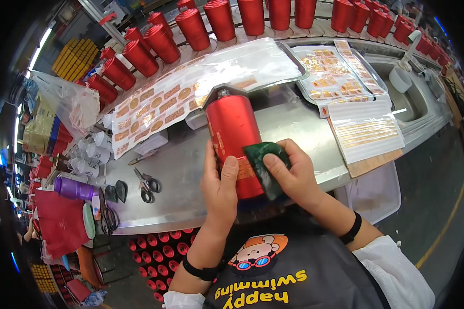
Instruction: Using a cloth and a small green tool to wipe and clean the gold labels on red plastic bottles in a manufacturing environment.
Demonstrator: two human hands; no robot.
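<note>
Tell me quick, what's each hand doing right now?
Left hand: closed on the red bottle, thumb across its front.
Right hand: pinching a flat green piece at the bottle's right side.

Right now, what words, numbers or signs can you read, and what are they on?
Black apron: large yellow lettering, upside down; readable, but I won't copy it.
Held red canister: gold print, too small to read.
Sticker sheets: tiny print, too small.
Red sheet: small mark, unreadable.
White cups: dark print, blurred.

Black-handled scissors (145,182), a purple container (76,188) at left, a steel sink (418,99) (far right).
</note>
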